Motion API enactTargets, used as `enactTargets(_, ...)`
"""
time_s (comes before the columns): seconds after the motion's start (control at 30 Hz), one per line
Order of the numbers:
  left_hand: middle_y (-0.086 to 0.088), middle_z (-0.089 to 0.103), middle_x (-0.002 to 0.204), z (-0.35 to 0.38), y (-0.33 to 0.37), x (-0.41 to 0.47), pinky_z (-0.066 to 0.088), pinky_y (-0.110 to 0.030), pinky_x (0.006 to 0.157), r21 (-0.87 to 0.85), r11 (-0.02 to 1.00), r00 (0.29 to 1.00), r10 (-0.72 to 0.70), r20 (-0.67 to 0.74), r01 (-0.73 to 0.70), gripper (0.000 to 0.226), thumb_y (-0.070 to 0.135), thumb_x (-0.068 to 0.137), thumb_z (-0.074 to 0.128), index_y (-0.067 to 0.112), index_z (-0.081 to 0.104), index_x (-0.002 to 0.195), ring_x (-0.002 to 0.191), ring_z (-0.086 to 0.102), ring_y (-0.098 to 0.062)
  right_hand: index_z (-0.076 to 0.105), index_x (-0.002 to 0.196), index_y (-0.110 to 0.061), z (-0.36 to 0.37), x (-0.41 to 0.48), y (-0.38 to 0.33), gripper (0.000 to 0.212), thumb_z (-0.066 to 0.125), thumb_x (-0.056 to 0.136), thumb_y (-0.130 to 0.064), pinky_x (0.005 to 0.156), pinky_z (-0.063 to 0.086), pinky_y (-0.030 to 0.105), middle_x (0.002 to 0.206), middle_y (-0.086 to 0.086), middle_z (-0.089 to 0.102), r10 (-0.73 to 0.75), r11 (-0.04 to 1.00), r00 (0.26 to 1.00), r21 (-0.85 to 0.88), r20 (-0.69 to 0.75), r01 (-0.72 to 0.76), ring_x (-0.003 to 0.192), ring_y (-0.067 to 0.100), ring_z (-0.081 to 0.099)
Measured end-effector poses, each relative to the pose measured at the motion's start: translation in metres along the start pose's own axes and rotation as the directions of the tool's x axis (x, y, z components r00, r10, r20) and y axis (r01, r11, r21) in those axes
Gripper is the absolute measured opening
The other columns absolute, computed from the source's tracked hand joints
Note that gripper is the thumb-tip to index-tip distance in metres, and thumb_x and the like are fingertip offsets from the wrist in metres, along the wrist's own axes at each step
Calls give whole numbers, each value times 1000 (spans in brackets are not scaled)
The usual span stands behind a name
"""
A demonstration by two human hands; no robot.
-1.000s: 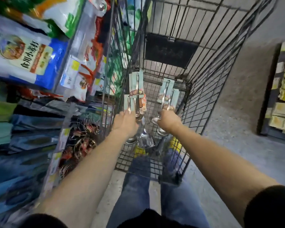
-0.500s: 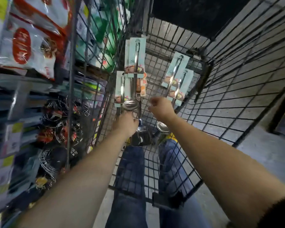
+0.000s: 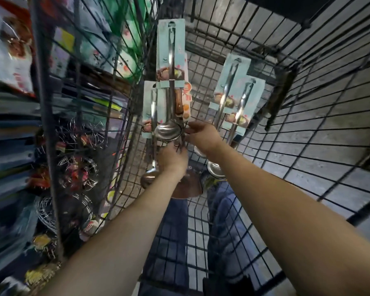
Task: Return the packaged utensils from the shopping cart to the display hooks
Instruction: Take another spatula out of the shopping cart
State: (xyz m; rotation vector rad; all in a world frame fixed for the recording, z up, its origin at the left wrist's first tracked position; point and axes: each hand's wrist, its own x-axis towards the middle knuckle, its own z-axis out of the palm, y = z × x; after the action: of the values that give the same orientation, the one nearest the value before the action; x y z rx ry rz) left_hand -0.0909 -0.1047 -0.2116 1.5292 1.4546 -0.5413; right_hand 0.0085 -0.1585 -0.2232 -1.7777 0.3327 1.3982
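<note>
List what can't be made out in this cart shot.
Head view only:
- Left hand: fingers hidden behind its own back and the steel ladle handles, so its grip is unclear.
- Pale blue backing cards: print too small to read.
- Shelf packets at left: motion-blurred behind the black wire shopping cart.
- Display hooks: not identifiable.

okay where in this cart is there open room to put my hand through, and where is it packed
Open room: the bare mesh floor near you, between your two forearms, and the right wall side past the right hand. Crowded: the far left corner, where the left hand grips ladles on overlapping cards, and the two carded ladles just right of them.
</note>
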Motion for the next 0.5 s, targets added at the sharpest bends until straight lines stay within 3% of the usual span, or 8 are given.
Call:
enactTargets(0.07, -2, 71, 112, 4, 0, 2, 48, -30, 70, -22, 999, 999, -34, -14, 34, 24, 33, 98, 67, 20, 70, 117, 97, 66, -24, 67, 98, 0, 3, 2, 5, 41, 53, 80, 34, 88, 52, 43, 91, 16, 65, -6, 995, 999, 102, 33, 3, 89, 29, 61)
enactTargets(0.2, -4, 64, 120, 11, 1, -2, 40, -24, 60, -80, 993, 996, -87, -22, 85, 10, 32, 94, 72, 30, 68, 104, 98, 64, -24, 59, 126, 7, -5, -5, 5, 50, 53, 83, 33, 56, 56, 18, 81, 9, 60, 27, 987, 1000, 157, -12, -25, 66, 14, 63)
enactTargets(0.3, -2, 66, 114, 15, 3, -14, 53, -31, 75, -105, 992, 998, -67, 11, 68, 7, 26, 97, 67, 31, 66, 101, 99, 67, -25, 63, 119, 2, -13, -16, 6, 39, 63, 86, 23, 58, 57, 19, 89, 10, 66, 55, 990, 998, 129, -8, -53, 74, 17, 65)
enactTargets(0.4, 5, 69, 101, 18, 4, -36, 45, -22, 63, -200, 977, 992, -46, 120, 69, 16, 16, 102, 59, 20, 64, 116, 82, 64, -6, 64, 114, -1, -23, -25, 11, 26, 73, 90, 1, 52, 57, 25, 89, 13, 69, 104, 977, 992, 192, -68, -89, 69, 21, 67)
enactTargets(0.5, 1, 73, 101, 16, 9, -54, 45, -23, 62, -244, 967, 985, -36, 171, 77, 19, 13, 101, 59, 19, 63, 119, 83, 68, -9, 57, 121, -1, -37, -38, 12, 43, 80, 88, -14, 50, 56, 27, 86, 14, 70, 149, 945, 985, 306, -88, -116, 68, 26, 68)
